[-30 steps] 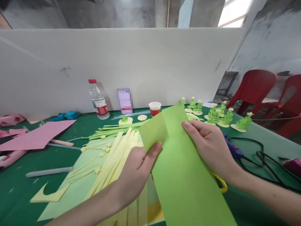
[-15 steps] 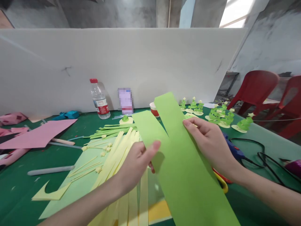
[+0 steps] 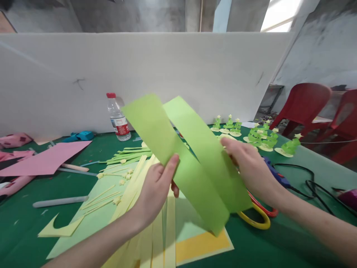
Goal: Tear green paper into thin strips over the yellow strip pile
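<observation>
My left hand (image 3: 157, 190) pinches a light green paper strip (image 3: 152, 130) near its middle, thumb on top. Slanting up and left, this strip partly overlaps a second green paper strip (image 3: 195, 128) on its right. A narrow gap parts their upper ends; whether they join underneath is hidden. My right hand (image 3: 248, 167) is closed on the right edge of the second strip, its fingertips partly behind the paper. Below the paper lie scissors (image 3: 258, 219) with red and yellow handles, their blades hidden. Pale yellow paper strips (image 3: 145, 230) spread under my left forearm.
Small green paper spiral trees (image 3: 263, 139) with stars stand at the right back. A water bottle (image 3: 119, 121) stands before the white board (image 3: 173, 67). Left are pink paper (image 3: 52, 158) and a grey stick (image 3: 60, 201). A blue tool (image 3: 279, 176) with black cable lies right.
The green paper has swung up and left, and its lower ends now show above the table. The two pieces are spread further apart; the scissors handles are more exposed.
</observation>
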{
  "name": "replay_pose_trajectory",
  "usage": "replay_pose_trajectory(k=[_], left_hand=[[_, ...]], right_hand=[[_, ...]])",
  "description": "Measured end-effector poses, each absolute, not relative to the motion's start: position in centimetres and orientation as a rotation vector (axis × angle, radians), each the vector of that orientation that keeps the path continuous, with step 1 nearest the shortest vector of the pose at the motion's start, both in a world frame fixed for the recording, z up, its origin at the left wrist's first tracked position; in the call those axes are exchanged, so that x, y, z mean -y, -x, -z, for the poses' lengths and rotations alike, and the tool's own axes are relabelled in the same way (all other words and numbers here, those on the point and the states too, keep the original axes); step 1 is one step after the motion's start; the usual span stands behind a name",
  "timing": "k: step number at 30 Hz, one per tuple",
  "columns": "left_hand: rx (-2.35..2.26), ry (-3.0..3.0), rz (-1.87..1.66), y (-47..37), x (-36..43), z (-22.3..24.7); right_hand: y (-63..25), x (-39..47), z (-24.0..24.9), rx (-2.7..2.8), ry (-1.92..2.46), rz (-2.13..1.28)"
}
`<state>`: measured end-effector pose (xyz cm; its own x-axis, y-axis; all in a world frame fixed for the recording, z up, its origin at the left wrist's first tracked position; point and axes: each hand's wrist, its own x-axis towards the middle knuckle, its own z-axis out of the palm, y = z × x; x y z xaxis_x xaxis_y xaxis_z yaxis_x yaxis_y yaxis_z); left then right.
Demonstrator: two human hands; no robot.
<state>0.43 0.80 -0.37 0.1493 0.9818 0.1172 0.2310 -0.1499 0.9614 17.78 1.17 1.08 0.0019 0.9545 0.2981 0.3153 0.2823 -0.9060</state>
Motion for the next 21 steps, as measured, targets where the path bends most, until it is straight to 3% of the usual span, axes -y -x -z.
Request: replay_pose_trajectory(k=[8, 15, 21], left_hand=[[-1.020, -1.576, -0.836, -0.7, -0.3, 1.0], [-1.141, -1.629, -0.926, -1.2, 0.4, 1.5], [-1.229, -1.596, -1.086, -0.6, -0.5, 0.7]], right_hand=[[-17.4, -1.0, -0.5, 1.520, 1.287, -0.644], [-17.3, -1.4, 0.0, 1.451, 1.310, -0.479], [-17.5, -1.5, -0.3, 1.424, 1.180, -0.764]])
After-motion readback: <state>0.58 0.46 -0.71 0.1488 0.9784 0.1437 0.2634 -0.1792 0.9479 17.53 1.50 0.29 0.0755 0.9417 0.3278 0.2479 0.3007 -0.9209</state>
